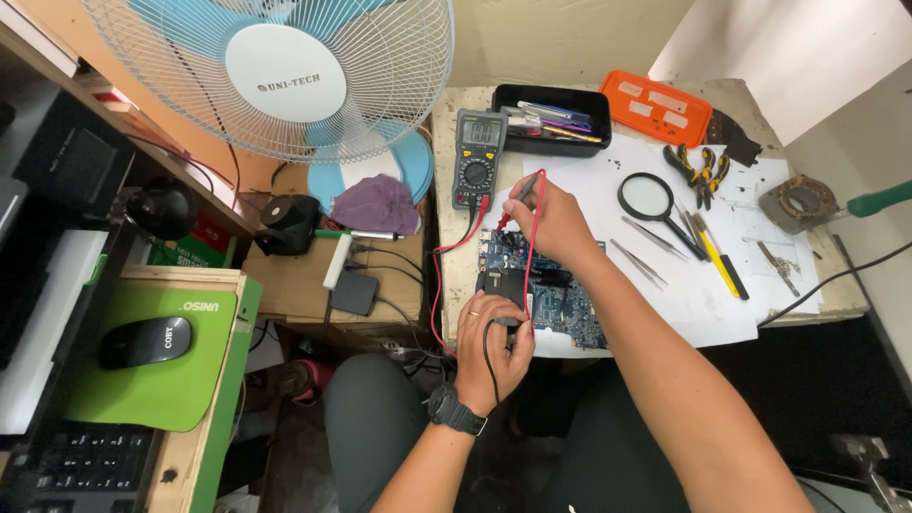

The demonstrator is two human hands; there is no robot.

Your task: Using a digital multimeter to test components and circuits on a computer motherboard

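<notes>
A: Fan [285,81], largest item, stands off the table's left edge, grille tilted toward the seat, likely for airflow over the work.

B: Table [741,95] next?

A: Yes. White paper sheet [703,294] covers most of it, apparently as a clean backing for small parts. Board [560,290], blue, lies flat on the sheet at the near left corner, long axis running from the left edge toward the near edge, slightly diagonal.

B: Meter [479,152]?

A: Upright-facing at the far left corner, dial toward the seat so the screen reads from there. Black tray [551,103] and orange case [660,106] line the far edge.

B: Hands?

A: Right hand [556,223] is over the board's far end, fingers pinched round the red probe [513,204], tip pointing down and left at the board. Left hand [492,347] sits at the near edge, fingers curled round the black probe [510,332], pressed at the board's near end. Leads loop clear of the board, back to the meter.

B: Smaller lots?

A: Magnifier [648,198], pliers [701,171], tweezers [638,261] and a yellow screwdriver [722,271], laid right of the board within reach.
</notes>
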